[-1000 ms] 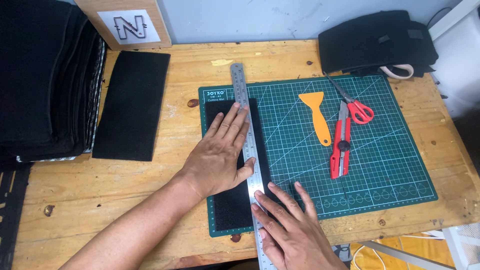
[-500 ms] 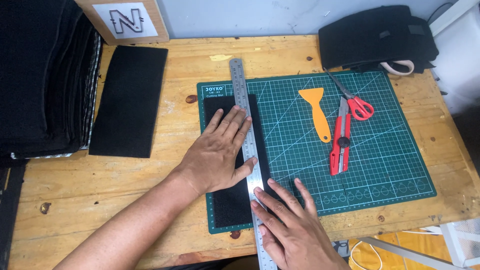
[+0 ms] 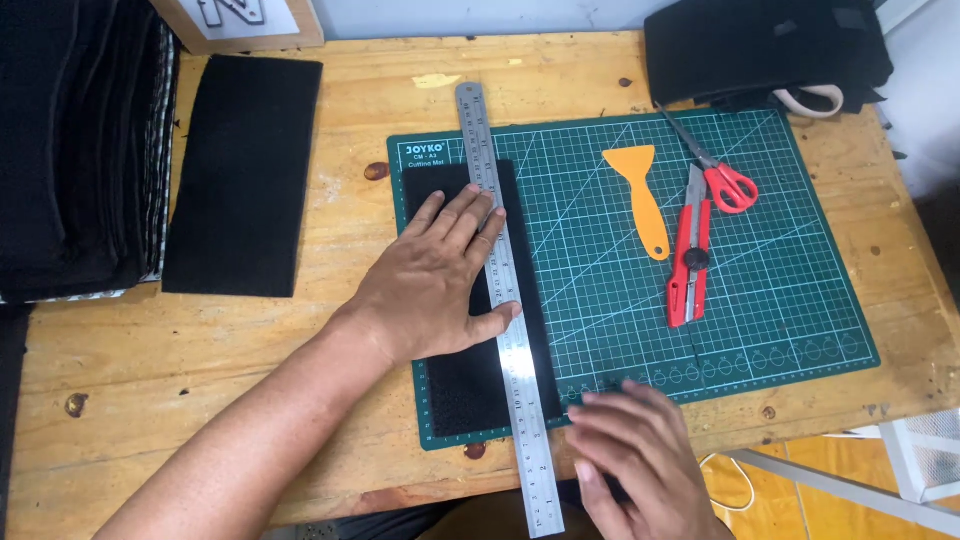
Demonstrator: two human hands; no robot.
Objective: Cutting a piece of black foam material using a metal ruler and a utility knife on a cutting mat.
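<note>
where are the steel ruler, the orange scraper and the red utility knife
steel ruler [image 3: 505,300]: head view, bare middle stretch of the blade
orange scraper [image 3: 640,200]: head view, upper handle below the wide blade
red utility knife [image 3: 688,262]: head view, middle of its body

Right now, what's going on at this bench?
A person's left hand presses flat on a black felt strip and a steel ruler lying lengthwise on it, on a green cutting mat. The right hand hovers open at the mat's near edge, holding nothing. A red utility knife, red scissors and orange scraper lie untouched on the mat.
</note>
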